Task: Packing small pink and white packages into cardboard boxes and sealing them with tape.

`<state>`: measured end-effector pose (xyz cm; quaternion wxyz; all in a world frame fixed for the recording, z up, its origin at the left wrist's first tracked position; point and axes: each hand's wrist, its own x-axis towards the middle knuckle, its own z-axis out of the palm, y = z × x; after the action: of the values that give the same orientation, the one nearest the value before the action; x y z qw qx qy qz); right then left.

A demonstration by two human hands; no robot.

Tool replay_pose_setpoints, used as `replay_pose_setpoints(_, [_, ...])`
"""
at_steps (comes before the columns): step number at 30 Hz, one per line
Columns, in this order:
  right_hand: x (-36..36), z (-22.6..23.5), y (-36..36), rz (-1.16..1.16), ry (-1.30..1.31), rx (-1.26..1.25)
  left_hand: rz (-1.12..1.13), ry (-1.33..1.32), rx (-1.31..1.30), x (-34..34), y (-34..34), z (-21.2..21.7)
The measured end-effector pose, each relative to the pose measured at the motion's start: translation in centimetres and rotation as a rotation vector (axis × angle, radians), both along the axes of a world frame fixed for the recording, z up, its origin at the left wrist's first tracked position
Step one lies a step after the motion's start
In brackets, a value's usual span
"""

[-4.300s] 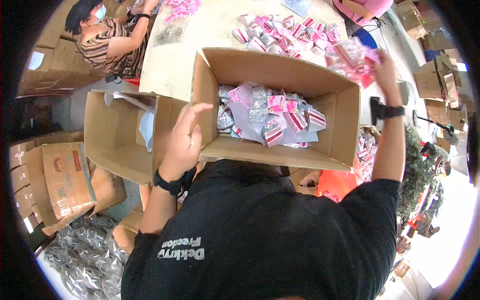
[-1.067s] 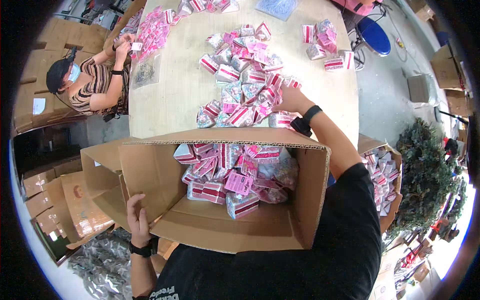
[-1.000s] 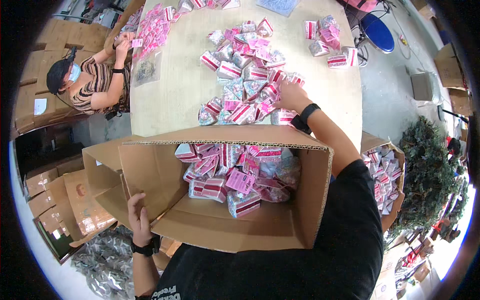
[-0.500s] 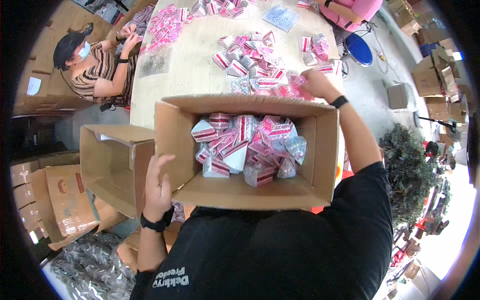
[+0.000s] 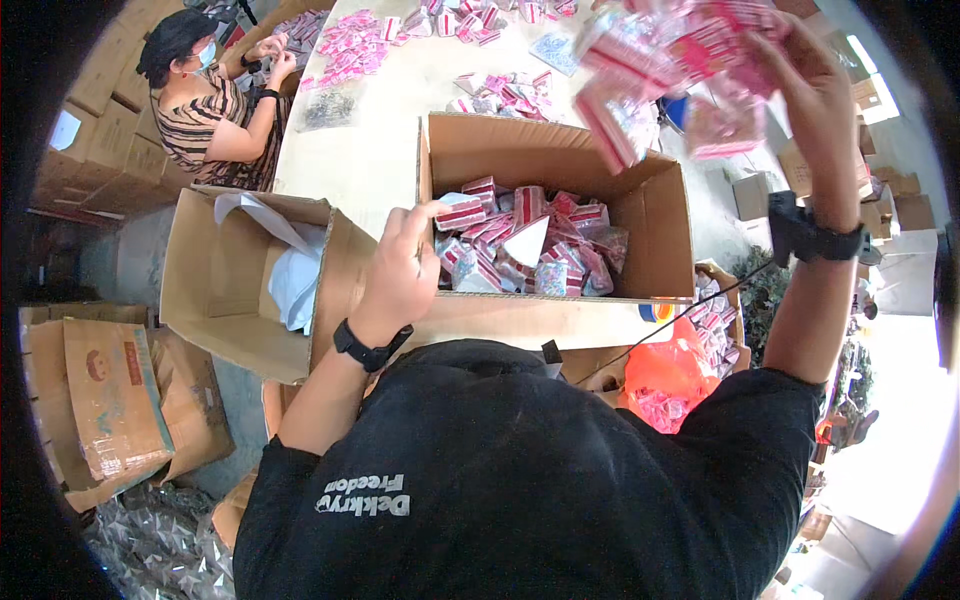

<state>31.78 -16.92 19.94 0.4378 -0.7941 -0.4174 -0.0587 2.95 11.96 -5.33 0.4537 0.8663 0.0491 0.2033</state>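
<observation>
My right hand [image 5: 805, 95] is raised at the upper right, closed on a bunch of wrapped cake-slice-shaped packets [image 5: 690, 55], pink and white and smeared by motion. They hang above the far right corner of an open cardboard box [image 5: 640, 215]. Inside the box lies a heap of similar wedge-shaped packets [image 5: 525, 240] in clear wrap. At the box's near left corner is my left hand [image 5: 400, 270], its fingers apart and slightly bent, with nothing seen in them. Whether its fingertips touch the box wall I cannot tell.
More packets [image 5: 510, 92] lie on the pale table [image 5: 390, 150]. A second open box [image 5: 215, 270] on the left holds white sheeting. An orange bag [image 5: 670, 365] stands near my right side. A masked co-worker [image 5: 215, 100] handles something small at the far left.
My right hand has lifted a bunch of packets off the table pile, up and to the right. My left hand has moved rightward and up. The box sits farther from me in view.
</observation>
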Motion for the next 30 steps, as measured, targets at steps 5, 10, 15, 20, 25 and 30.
replay_pose_setpoints(5, [-4.7,-8.6,6.7,0.121,-0.248,-0.528,0.033,0.153,-0.037,-1.0,0.1,0.7])
replay_pose_setpoints(10, [-9.5,-14.7,10.3,0.252,-0.006,-0.756,0.089,0.085,0.053,-1.9,0.1,0.0])
replay_pose_setpoints(15, [-12.5,-20.6,14.3,0.402,-0.315,-0.676,0.105,0.088,0.057,-1.2,0.2,0.1])
replay_pose_setpoints(20, [-10.0,-25.7,13.1,0.305,-0.201,-1.133,0.081,0.046,0.048,-1.6,0.3,0.3])
replay_pose_setpoints(25, [-6.3,-27.4,9.3,0.388,-0.002,-1.49,0.078,0.104,0.032,-1.9,0.4,0.5])
replay_pose_setpoints(30, [-9.5,-23.2,13.0,0.134,-0.058,-1.372,0.07,0.145,0.014,-2.1,0.7,0.9])
